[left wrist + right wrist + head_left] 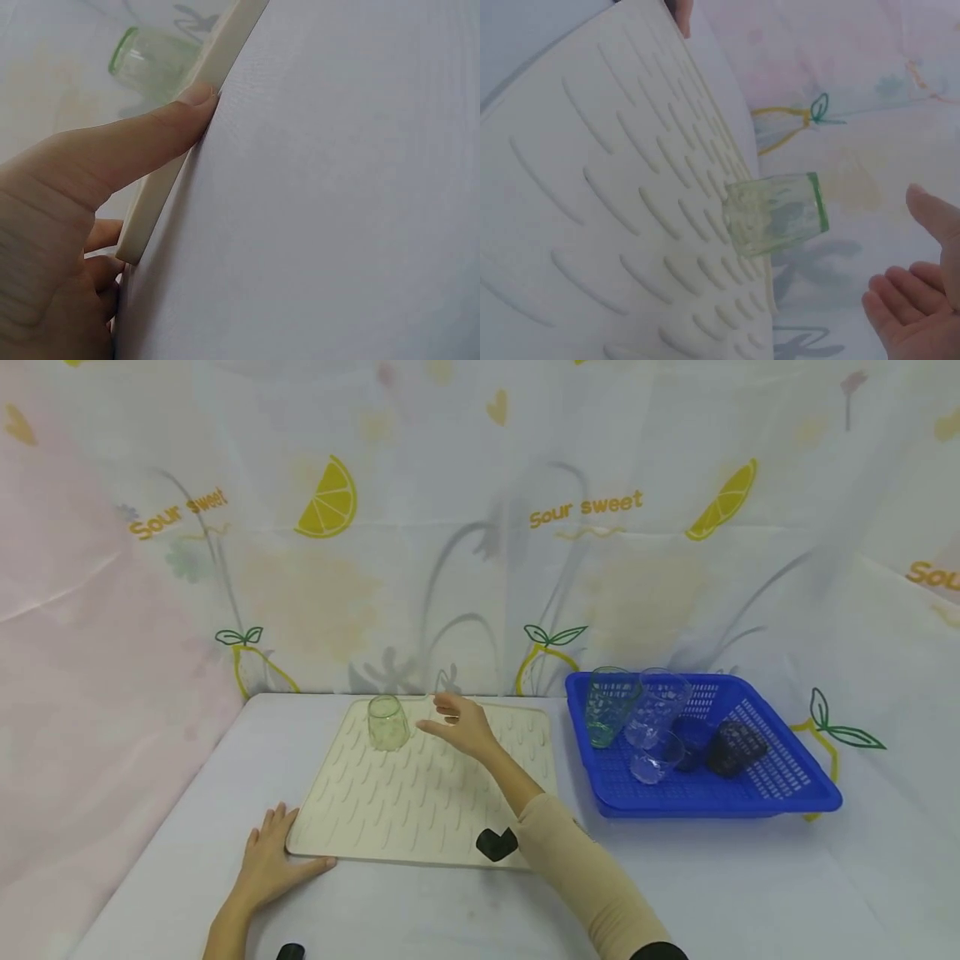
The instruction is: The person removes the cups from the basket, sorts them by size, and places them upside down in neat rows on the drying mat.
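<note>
A pale green glass [387, 723] stands at the back left of the cream ridged drying mat [420, 810]. My right hand [467, 724] hovers over the mat just right of the glass, apart from it. Its thumb and fingers are spread with nothing between them, as the right wrist view also shows the hand [919, 300] clear of the glass [776, 214]. At the mat's front left corner, my left hand [266, 864] rests on the table. Its thumb [161, 135] lies along the front edge and its fingers touch the left edge.
A blue plastic basket [690, 812] stands right of the mat. Inside are a tall green glass [600, 735], a tall clear glass [648, 714], a short clear glass [654, 764] and dark glasses [735, 749]. A printed cloth backdrop [450, 568] hangs behind the white table.
</note>
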A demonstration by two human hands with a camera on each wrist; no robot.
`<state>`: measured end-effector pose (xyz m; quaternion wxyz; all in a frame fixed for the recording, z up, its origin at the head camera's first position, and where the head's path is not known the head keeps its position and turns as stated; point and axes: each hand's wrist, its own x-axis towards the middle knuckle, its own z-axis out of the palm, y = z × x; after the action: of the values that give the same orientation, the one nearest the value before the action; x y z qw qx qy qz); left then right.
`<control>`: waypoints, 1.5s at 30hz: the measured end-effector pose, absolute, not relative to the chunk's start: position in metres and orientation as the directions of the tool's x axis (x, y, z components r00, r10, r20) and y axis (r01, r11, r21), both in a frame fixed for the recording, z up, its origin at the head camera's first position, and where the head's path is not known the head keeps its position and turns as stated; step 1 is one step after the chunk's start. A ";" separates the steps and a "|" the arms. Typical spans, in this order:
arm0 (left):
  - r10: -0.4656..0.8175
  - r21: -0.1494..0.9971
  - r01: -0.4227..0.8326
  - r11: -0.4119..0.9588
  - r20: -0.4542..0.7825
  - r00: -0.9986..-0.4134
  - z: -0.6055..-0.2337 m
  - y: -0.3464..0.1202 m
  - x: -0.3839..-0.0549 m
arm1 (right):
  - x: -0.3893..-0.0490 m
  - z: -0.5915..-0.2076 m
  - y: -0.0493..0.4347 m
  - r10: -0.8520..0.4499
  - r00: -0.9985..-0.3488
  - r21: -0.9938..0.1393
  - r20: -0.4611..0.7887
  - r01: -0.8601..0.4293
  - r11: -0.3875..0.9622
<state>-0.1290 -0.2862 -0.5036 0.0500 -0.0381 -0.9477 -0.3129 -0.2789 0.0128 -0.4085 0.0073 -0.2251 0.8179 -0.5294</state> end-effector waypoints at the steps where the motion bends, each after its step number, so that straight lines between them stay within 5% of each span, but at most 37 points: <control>1: 0.041 0.591 0.105 0.800 0.121 -0.992 -0.503 -0.286 -0.129 | -0.277 -0.408 0.015 -0.378 -0.894 -0.867 0.241 -0.374 0.331; 20: 0.042 0.593 0.098 0.800 0.107 -0.993 -0.503 -0.285 -0.131 | -0.237 -0.403 0.074 -0.423 -0.873 -0.885 0.243 -0.378 0.271; 45: 0.050 0.614 0.101 0.783 0.100 -0.994 -0.504 -0.287 -0.130 | -0.191 -0.401 0.170 -0.321 -0.917 -0.879 0.237 -0.344 0.332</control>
<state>-0.1299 -0.2868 -0.5043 0.0392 -0.0401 -0.9434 -0.3269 -0.1905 0.1705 -0.4006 -0.0103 -0.2037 0.8160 -0.5409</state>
